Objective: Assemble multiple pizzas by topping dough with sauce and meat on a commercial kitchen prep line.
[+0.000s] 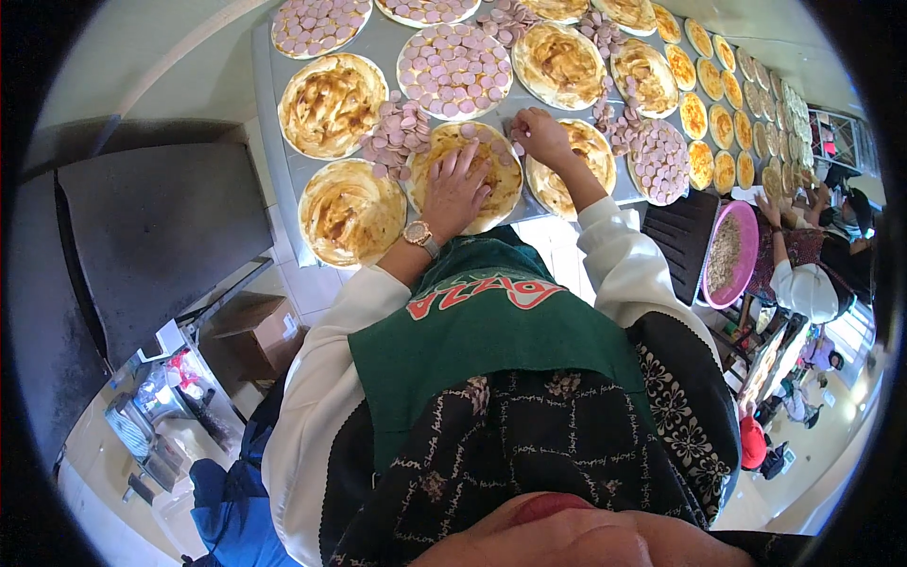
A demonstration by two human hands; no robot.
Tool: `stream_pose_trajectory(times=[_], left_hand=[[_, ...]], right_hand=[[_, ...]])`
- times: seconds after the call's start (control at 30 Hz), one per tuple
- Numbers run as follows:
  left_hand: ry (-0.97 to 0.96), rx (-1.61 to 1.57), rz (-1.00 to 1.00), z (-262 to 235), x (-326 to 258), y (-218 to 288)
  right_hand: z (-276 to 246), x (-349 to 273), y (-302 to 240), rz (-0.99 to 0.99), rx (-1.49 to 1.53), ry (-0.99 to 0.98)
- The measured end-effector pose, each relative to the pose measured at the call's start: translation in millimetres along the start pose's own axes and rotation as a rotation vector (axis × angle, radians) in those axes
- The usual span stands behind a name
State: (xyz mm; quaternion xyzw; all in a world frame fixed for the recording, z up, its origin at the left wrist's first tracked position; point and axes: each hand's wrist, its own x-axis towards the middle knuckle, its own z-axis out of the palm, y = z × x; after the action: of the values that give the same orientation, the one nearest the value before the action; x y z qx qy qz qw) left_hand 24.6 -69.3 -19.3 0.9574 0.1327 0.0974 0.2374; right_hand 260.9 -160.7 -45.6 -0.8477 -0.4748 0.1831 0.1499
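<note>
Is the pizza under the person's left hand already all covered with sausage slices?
No, the pizza under the left hand shows mostly bare sauce, with few slices.

Pink sausage slices [397, 132], golden-brown sauced bases [331, 104], green apron [482, 350].

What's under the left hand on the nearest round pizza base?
The left hand lies flat on the round sauced pizza base; pink sausage slices dot its far edge. Whatever sits beneath the palm is hidden.

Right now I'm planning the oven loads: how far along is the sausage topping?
Done: several bases, like the one above, are covered in pink slices. In hand: the left hand presses on the sauced base while the right hand places slices. Left: sauced bases like this one are bare.
</note>
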Motion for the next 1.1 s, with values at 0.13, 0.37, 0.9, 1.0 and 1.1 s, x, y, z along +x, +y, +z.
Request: stream_pose_trajectory(times=[0.13,0.37,0.9,1.0,1.1], left_hand=[[0.027,0.013,-0.004,2,-8,0],[0.001,-0.018,-0.003,1,-13,3],[-0.006,-0.047,-0.006,3,-27,3],[-0.03,-0.018,-0.001,8,-28,3],[-0.037,0.007,0.034,11,-25,4]], right_hand=[[-12,4,-5,0.119,0.138,-0.123],[7,-11,4,-0.109,0.025,0.131],[-2,-59,-6,0.192,0.665,-0.222],[14,-71,-16,0.133,0.507,-0.129],[11,-68,-25,0.055,0.336,-0.045]])
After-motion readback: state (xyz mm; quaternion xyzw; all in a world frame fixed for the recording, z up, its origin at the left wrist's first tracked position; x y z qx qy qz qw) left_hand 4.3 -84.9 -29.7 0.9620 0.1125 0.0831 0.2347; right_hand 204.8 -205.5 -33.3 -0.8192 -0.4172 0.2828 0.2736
